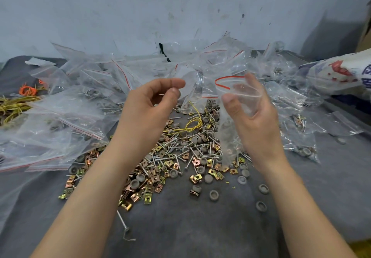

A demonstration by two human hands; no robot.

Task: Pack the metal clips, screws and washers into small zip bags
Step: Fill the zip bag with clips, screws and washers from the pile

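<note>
Zip bags [66, 107] heap behind the clips [154, 177], screws [174, 143] and washers [134, 183] on the table [180, 227], and we grip one limp, slippery bag [227, 141] below its open mouth with our right hand [259, 123] while our left hand [146, 113] pinches what seems a screw [161, 94].

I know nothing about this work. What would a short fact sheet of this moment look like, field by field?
right hand: holds an open zip bag, red-striped mouth up
left hand: pinches what looks like a screw, beside the bag's mouth
loose parts: pile of metal clips, screws and grey round caps under the hands
surface: grey cloth
nearby: filled zip bags at left, yellow wire on the pile
</note>
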